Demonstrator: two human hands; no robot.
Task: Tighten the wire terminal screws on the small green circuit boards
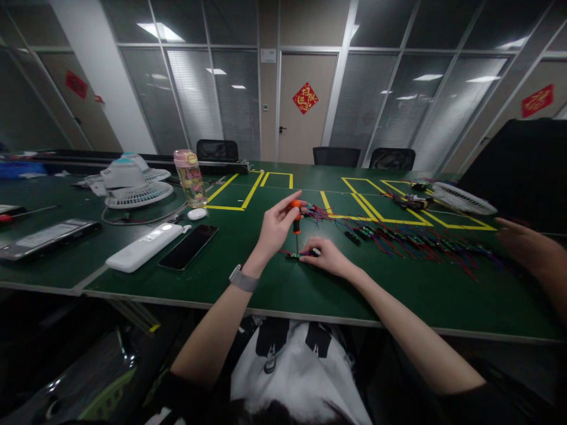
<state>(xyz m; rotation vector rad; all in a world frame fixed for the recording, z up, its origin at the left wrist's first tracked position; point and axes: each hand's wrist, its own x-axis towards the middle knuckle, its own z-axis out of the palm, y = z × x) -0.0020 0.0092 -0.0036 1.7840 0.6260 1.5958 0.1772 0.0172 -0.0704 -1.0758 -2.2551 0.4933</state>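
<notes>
My left hand grips the orange and black handle of a screwdriver, which stands nearly upright. Its shaft points down onto a small green circuit board with a red wire at its left end. Low on the table, my right hand has its fingers closed on the right end of that board, near a small black part. Where the tip meets the board is too small to make out. Behind the screwdriver lies a bundle of thin red and blue wires.
A long row of small circuit boards with wires stretches to the right. Another person's hand is at the far right. On the left are a black phone, a white oblong device, a drink bottle and a white fan.
</notes>
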